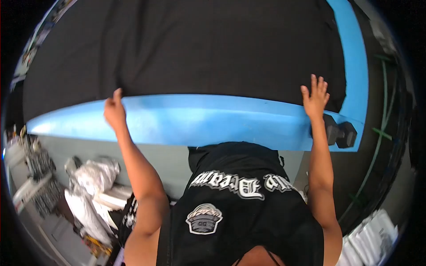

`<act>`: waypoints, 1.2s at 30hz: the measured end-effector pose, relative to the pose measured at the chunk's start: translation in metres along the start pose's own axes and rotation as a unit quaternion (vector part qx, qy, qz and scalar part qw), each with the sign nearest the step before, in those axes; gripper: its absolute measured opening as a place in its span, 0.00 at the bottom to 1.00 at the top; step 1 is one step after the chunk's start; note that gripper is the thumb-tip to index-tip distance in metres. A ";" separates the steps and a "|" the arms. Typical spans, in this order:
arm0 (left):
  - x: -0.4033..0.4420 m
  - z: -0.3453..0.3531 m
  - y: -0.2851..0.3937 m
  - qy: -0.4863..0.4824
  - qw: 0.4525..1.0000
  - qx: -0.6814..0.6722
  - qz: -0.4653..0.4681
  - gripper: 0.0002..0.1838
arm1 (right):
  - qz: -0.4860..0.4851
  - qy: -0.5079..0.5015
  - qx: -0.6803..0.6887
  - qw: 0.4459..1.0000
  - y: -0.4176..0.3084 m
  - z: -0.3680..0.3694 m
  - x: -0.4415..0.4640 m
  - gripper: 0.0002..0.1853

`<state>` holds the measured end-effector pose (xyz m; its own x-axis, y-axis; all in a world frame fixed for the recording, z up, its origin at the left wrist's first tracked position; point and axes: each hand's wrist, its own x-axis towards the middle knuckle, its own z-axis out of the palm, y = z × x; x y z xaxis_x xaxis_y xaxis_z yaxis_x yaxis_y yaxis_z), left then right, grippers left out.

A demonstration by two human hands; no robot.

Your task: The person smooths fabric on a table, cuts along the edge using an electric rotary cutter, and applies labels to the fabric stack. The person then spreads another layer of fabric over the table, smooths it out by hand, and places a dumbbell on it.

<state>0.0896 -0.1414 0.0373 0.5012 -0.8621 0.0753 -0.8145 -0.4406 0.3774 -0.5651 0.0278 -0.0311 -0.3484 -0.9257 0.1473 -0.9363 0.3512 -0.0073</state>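
A large sheet of black fabric (230, 48) lies spread over a light blue table (199, 119), its near edge running along the blue border. At the left of that edge, my left hand (115, 111) is closed, its fingers pinching the fabric where creases rise. Its fingertips are partly hidden. My right hand (316, 97) rests flat with fingers spread on the fabric's near right corner. Just beside my right wrist, a black hexagonal dumbbell (346, 134) sits on the blue border, partly covered by the forearm.
White plastic-wrapped bundles (91, 195) are piled at the lower left. More white packages (372, 241) stand at the lower right. Green tape lines (382, 133) mark the dark floor to the right of the table. My torso is close to the near table edge.
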 end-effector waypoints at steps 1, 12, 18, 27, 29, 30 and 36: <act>-0.016 -0.005 0.031 0.047 0.995 -0.080 0.044 0.27 | 0.013 -0.015 0.004 1.000 -0.002 -0.006 0.002 0.38; -0.077 0.116 0.155 -0.079 0.866 0.097 0.485 0.37 | 0.028 -0.013 0.041 0.999 -0.029 -0.006 0.014 0.43; -0.077 0.113 0.154 -0.089 0.863 0.085 0.490 0.36 | 0.038 -0.068 0.158 0.984 -0.011 -0.031 0.015 0.38; -0.076 0.116 0.149 -0.067 0.867 0.051 0.492 0.33 | -0.100 -0.426 0.145 0.887 0.205 -0.105 -0.048 0.28; -0.076 0.115 0.151 -0.063 0.867 0.052 0.493 0.33 | -0.140 -0.427 0.152 0.880 0.205 -0.085 -0.054 0.25; -0.077 0.115 0.150 -0.060 0.867 0.050 0.492 0.33 | -0.120 -0.433 0.117 0.886 0.202 -0.082 -0.054 0.23; -0.079 0.109 0.154 -0.041 0.871 0.051 0.487 0.33 | -0.166 -0.457 0.033 0.873 0.163 -0.136 -0.024 0.21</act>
<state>-0.1076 -0.1687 -0.0112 -0.4603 -0.8528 0.2466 -0.8658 0.4927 0.0879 -0.7036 0.1267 0.0990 0.0803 -0.7105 -0.6991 -0.9824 0.0622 -0.1761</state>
